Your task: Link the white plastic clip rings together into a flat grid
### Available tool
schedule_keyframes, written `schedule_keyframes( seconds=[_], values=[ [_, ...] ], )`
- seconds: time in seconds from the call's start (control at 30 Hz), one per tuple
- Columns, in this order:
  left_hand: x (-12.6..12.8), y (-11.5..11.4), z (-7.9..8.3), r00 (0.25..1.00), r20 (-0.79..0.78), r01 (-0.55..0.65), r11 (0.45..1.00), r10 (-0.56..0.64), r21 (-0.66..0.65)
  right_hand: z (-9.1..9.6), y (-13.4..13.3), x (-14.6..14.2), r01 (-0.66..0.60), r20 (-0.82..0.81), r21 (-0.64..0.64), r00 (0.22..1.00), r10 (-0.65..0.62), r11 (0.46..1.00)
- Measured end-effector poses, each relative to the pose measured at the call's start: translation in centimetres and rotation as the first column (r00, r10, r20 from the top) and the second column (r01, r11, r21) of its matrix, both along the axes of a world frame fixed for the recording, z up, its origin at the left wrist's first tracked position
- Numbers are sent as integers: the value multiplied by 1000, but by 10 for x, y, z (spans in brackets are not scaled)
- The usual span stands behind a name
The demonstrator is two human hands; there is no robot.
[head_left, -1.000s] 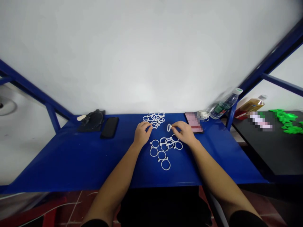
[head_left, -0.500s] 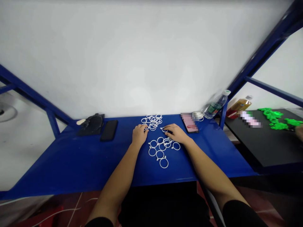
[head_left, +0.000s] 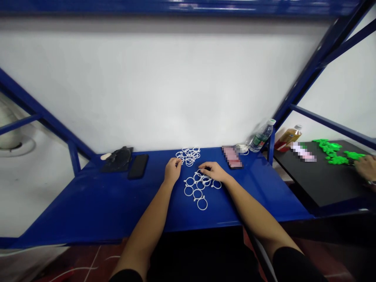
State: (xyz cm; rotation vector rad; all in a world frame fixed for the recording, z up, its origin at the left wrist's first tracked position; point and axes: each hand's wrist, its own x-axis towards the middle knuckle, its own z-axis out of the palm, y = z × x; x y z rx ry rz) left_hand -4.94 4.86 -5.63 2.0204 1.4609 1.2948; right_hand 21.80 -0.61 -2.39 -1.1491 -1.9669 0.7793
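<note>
Two groups of thin white plastic rings, each ring with a small tab, lie on the blue table (head_left: 102, 207). The far group (head_left: 188, 156) is heaped near the wall, and the near group (head_left: 197, 194) is spread out closer to me. My left hand (head_left: 173, 170) is closed, thumb and fingertips pinched together at the left edge of the far heap; whatever they may hold is hidden. My right hand (head_left: 215, 172) rests at the top of the near group, its curled fingers on a white ring (head_left: 201, 171) that they partly cover.
A black phone (head_left: 138, 166) and a crumpled black bag (head_left: 119, 158) lie left. At right are a phone with a blurred screen (head_left: 232, 156), a white cable (head_left: 242, 149) and a water bottle (head_left: 262, 136). Another person's hand (head_left: 366, 168) is by green pieces (head_left: 335, 157) on a black table.
My right hand has drawn a white ring from between the groups toward me, to the near group. My left hand has pulled slightly back and its fingers have closed. The view has tilted up.
</note>
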Motion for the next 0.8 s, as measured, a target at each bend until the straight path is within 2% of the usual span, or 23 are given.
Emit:
schedule_keyframes(
  seconds=[0.13,0.27,0.4,0.47,0.53,0.63,0.8],
  values=[
    [8,-6,10,999,25,40,995,-42,90,-6,3,-2,-2,-82,-32,997,0,999],
    [27,-20,30,991,-89,116,979,-103,168,-7,5,-4,126,-107,96,987,-116,987],
    [54,-33,47,966,-146,235,960,-214,154,0,2,-6,203,-128,213,976,-179,956],
    [66,-36,52,963,-146,247,960,-228,133,2,1,-6,213,-125,249,974,-187,945],
    [76,-37,52,968,-117,235,966,-223,105,4,0,-5,231,-129,272,971,-202,934],
    [83,-35,47,974,12,227,973,-227,45,3,0,-4,244,-124,290,968,-216,925],
    [78,-30,26,935,211,302,952,-285,-50,2,0,-5,141,-11,319,989,-145,937]
  ],
)
